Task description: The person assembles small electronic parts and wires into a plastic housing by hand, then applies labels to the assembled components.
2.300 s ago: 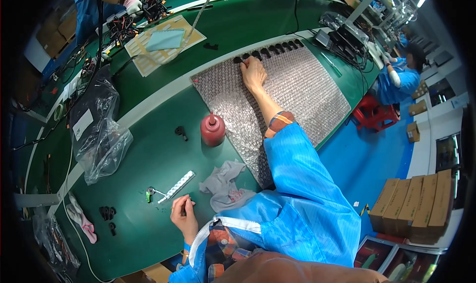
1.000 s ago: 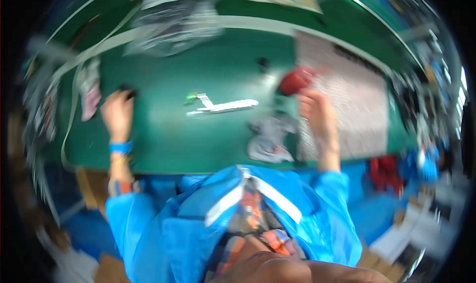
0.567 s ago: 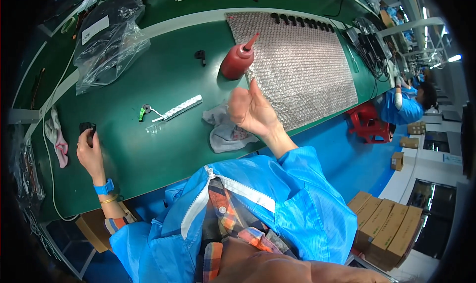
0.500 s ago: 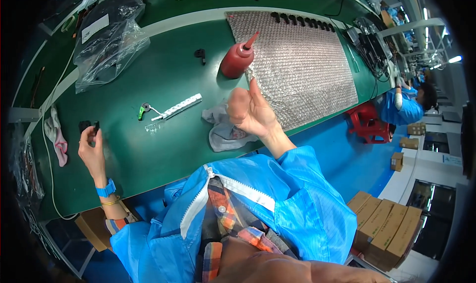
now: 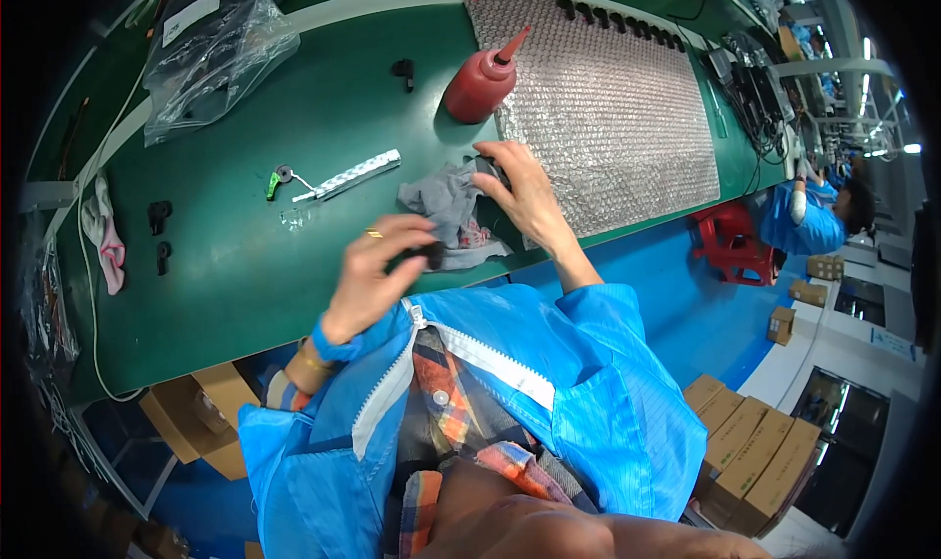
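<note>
My left hand [image 5: 371, 270] is in front of the grey cloth [image 5: 446, 201], its fingers closed round a small black part [image 5: 424, 255] that is blurred and partly covered. My right hand [image 5: 529, 194] is at the cloth's right end, thumb and fingers curled round a bunched fold. Dark red marks show on the cloth's lower part. Beyond it stands a red squeeze bottle [image 5: 480, 87] with a pointed nozzle. Left of the cloth lie a white patterned strip [image 5: 351, 177] and a small green-and-black piece [image 5: 277, 181].
Small black parts [image 5: 160, 216] lie on the green table, and several more line the far edge of a bubble-wrap sheet [image 5: 608, 118]. A clear plastic bag [image 5: 225, 59] and a pink-and-grey cloth [image 5: 104, 236] are leftward. A co-worker [image 5: 809, 216] sits by a red stool [image 5: 733, 243].
My left hand has swung from the table's left side to the grey cloth, carrying a black part; two black parts show where it was. My right hand has lowered onto the cloth.
</note>
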Action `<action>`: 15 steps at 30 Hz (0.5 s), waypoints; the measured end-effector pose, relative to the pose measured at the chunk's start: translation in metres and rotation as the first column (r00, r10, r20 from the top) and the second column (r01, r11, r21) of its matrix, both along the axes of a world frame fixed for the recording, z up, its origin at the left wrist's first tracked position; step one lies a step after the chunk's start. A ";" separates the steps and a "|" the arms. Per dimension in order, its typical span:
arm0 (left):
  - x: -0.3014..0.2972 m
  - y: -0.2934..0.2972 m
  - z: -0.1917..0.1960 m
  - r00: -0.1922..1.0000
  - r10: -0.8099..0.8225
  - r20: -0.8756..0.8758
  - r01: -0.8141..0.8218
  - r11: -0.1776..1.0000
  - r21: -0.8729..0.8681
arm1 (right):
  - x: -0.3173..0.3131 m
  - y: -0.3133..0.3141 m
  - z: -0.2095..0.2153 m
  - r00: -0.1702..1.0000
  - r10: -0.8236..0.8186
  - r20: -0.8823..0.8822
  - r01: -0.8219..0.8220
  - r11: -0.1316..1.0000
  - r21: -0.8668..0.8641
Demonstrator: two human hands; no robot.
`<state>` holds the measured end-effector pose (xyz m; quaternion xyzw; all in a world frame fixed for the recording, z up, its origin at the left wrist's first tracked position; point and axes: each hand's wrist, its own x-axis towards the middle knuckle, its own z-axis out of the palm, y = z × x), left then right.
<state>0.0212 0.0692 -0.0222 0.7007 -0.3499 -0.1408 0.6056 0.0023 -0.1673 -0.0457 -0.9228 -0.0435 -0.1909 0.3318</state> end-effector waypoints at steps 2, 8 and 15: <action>-0.002 -0.025 -0.008 0.981 -0.046 0.191 0.046 0.999 0.005 | -0.002 0.007 -0.006 0.999 0.023 0.041 -0.016 0.989 -0.146; 0.000 -0.044 -0.025 0.983 0.002 0.184 -0.026 0.991 0.130 | -0.010 0.001 -0.027 0.991 -0.070 -0.114 0.036 0.961 -0.273; 0.005 -0.039 -0.027 0.986 0.044 0.163 -0.073 0.981 0.178 | -0.002 -0.013 -0.009 0.968 -0.130 -0.215 0.131 0.991 -0.012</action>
